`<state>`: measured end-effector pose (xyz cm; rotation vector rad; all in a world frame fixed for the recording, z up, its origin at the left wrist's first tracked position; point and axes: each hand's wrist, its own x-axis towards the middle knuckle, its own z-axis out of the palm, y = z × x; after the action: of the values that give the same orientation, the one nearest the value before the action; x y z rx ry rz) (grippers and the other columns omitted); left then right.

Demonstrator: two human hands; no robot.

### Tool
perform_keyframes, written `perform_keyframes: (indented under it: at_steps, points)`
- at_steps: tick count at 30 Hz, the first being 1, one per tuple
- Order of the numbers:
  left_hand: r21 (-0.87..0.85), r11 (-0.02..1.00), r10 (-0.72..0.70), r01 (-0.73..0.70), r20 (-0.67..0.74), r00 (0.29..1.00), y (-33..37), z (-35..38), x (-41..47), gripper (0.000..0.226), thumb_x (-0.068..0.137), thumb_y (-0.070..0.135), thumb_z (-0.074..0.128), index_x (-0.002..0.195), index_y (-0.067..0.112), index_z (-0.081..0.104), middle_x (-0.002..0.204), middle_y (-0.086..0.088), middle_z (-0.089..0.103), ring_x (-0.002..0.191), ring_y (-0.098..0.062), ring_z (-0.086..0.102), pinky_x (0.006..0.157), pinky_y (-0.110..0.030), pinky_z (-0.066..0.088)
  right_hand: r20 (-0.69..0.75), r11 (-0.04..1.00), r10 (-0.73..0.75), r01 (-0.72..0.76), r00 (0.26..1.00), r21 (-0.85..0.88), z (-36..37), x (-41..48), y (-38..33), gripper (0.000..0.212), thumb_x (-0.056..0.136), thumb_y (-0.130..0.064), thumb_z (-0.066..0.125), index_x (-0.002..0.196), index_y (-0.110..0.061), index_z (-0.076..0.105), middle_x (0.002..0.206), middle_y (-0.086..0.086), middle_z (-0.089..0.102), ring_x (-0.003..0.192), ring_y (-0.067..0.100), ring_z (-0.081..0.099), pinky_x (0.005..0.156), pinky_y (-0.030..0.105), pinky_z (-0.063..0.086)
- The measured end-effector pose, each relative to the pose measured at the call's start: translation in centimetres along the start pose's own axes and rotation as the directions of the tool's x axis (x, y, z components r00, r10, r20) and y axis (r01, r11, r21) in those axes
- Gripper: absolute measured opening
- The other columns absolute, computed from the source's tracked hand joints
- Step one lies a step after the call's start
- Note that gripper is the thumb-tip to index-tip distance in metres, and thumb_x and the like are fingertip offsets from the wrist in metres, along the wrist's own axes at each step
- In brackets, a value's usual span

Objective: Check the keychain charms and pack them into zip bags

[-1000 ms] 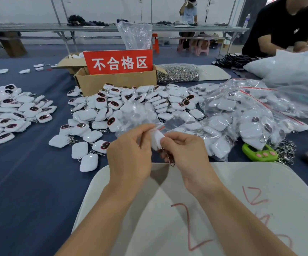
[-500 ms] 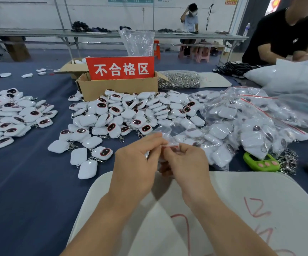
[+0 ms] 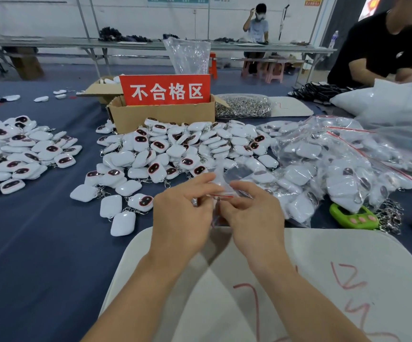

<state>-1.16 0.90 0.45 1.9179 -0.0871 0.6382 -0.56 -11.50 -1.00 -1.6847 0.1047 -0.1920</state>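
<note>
A: So, what are the hands doing?

B: The left hand (image 3: 182,218) and right hand (image 3: 254,218) both pinch a small clear zip bag (image 3: 226,185) along its red seal strip, holding it just above the far edge of the white board (image 3: 311,255). What is inside the bag is hidden behind the fingers; only a bit of metal clasp shows.

A: And the surface?

B: A dark blue cloth (image 3: 39,255) covers the table, and the white board, scrawled with red marks, lies nearest. Beyond the hands is a heap of loose charms (image 3: 175,149), white with dark faces. A second heap (image 3: 19,154) lies to the left. Filled bags (image 3: 335,174) pile up on the right, beside a green gadget (image 3: 353,217). Behind the middle heap stands a cardboard box (image 3: 160,116) with a red sign (image 3: 165,91).

A: The room?

B: A workshop hall, with long metal-legged tables (image 3: 52,41) by a pale wall. One seated person (image 3: 258,28) is there, and another in a black shirt (image 3: 382,45) is at the right.
</note>
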Motion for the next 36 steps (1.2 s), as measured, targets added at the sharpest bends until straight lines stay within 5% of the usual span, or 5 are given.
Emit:
perform_keyframes:
  at_steps: [6, 10, 17, 23, 36]
  points:
    - [-0.489, 0.820, -0.448, 0.296, -0.228, 0.864, -1.5, -2.3, 3.1, 0.037, 0.083, -0.010, 0.068, 0.078, 0.023, 0.083, 0.091, 0.013, 0.080, 0.098, -0.016, 0.075, 0.089, -0.036, 0.059, -0.175, 0.995, -0.095, 0.093, 0.980, -0.020, -0.7, -0.2, -0.9, 0.011, 0.087, -0.041, 0.071, 0.082, -0.031, 0.070, 0.061, 0.004, 0.068, 0.045, 0.009, 0.049, 0.043, 0.016, 0.039]
    - [-0.667, 0.728, -0.501, 0.159, -0.359, 0.787, -1.2, -7.4, 5.3, 0.022, 0.080, -0.004, 0.077, 0.088, 0.015, 0.082, 0.090, -0.001, 0.081, 0.083, -0.020, 0.077, 0.073, -0.031, 0.060, -0.037, 0.942, -0.151, 0.132, 0.988, -0.309, 0.2, 0.3, -0.1, 0.008, 0.092, -0.032, 0.066, 0.096, -0.030, 0.072, 0.072, -0.008, 0.073, 0.062, -0.001, 0.059, 0.065, 0.012, 0.045]
    - [0.367, 0.920, 0.279, -0.139, -0.362, 0.889, -0.1, -5.4, 2.9, 0.039, 0.086, -0.001, 0.059, 0.099, 0.029, 0.080, 0.108, 0.011, 0.077, 0.097, -0.010, 0.072, 0.080, -0.019, 0.050, 0.231, 0.620, -0.321, 0.388, 0.918, -0.682, 4.7, 2.3, 0.6, 0.050, 0.097, -0.034, 0.058, 0.143, -0.015, 0.050, 0.138, 0.004, 0.055, 0.134, 0.027, 0.038, 0.112, 0.040, 0.030]
    - [0.660, 0.750, -0.140, 0.032, 0.111, 0.984, -3.0, -2.2, 1.3, 0.040, 0.087, 0.016, 0.057, 0.115, 0.041, 0.068, 0.105, 0.007, 0.073, 0.102, -0.023, 0.065, 0.071, -0.032, 0.040, 0.370, 0.346, -0.292, 0.458, 0.882, -0.819, 7.0, 6.5, 0.9, 0.054, 0.103, -0.032, 0.046, 0.154, -0.019, 0.035, 0.166, 0.008, 0.027, 0.151, 0.032, 0.020, 0.121, 0.043, 0.017]
    - [0.613, 0.780, -0.195, 0.123, 0.051, 0.979, -4.9, -1.9, 1.8, 0.034, 0.087, 0.022, 0.065, 0.117, 0.036, 0.073, 0.110, 0.003, 0.076, 0.104, -0.024, 0.065, 0.072, -0.028, 0.034, 0.356, 0.496, -0.282, 0.453, 0.891, -0.741, 5.4, 2.9, 0.4, 0.019, 0.086, -0.008, 0.054, 0.089, -0.024, 0.046, 0.106, 0.002, 0.055, 0.102, 0.027, 0.049, 0.084, 0.036, 0.030]
